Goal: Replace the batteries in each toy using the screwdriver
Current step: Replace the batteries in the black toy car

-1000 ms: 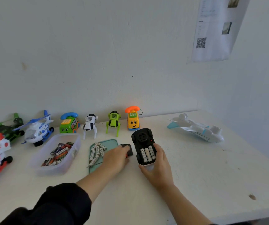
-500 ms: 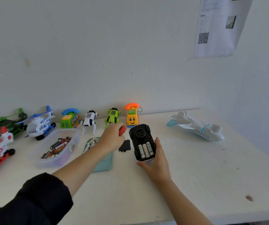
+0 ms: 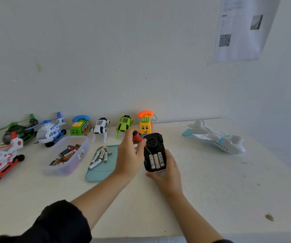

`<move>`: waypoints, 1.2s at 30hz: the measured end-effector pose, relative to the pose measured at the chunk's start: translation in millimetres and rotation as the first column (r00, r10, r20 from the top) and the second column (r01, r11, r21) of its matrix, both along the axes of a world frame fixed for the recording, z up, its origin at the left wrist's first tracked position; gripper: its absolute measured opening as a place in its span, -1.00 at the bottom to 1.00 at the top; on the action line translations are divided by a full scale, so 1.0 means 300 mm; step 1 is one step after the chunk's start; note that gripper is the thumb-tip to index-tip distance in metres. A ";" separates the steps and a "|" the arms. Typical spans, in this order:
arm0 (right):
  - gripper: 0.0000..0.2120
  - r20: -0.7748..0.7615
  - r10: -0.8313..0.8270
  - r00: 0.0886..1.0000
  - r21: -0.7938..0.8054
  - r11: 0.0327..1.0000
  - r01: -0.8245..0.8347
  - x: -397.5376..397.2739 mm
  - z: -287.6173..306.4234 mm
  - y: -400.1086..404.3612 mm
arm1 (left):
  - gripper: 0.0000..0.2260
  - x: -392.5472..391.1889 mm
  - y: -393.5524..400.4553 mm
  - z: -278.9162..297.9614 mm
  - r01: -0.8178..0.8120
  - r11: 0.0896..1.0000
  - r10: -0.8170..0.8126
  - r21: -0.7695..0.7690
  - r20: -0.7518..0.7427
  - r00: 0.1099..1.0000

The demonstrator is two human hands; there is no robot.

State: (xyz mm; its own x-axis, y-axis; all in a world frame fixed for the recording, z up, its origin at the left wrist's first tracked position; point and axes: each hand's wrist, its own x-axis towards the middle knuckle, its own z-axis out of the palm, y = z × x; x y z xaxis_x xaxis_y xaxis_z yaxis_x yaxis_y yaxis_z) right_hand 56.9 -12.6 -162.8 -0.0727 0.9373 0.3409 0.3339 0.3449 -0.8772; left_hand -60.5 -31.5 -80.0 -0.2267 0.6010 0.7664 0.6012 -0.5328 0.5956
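Fingers of the left hand (image 3: 129,155) grip a red-handled screwdriver (image 3: 138,137) at frame centre, tip over the black toy car (image 3: 154,152), which the right hand (image 3: 167,171) cradles upside down, batteries (image 3: 156,160) exposed.

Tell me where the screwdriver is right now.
Head view, centre: the left hand grips the screwdriver, its tip at the black toy's open battery bay.

A printed sheet (image 3: 241,30) with a QR code hangs on the white wall (image 3: 123,58) above the table (image 3: 211,199).
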 end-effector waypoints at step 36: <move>-0.16 0.148 -0.010 0.989 0.027 1.000 0.006 -0.007 0.020 -0.021 | -0.60 -0.015 -0.001 -0.066 -0.474 0.759 -0.032 -0.446 -0.753 0.657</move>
State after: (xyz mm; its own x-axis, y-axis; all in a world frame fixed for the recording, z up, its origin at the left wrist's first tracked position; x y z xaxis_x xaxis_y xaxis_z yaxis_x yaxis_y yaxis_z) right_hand 54.8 -18.8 -157.0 -0.1170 0.9289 0.3514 0.4621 0.3642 -0.8086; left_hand -64.9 -31.9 -99.7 0.0155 0.9618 0.2732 0.9966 -0.0369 0.0733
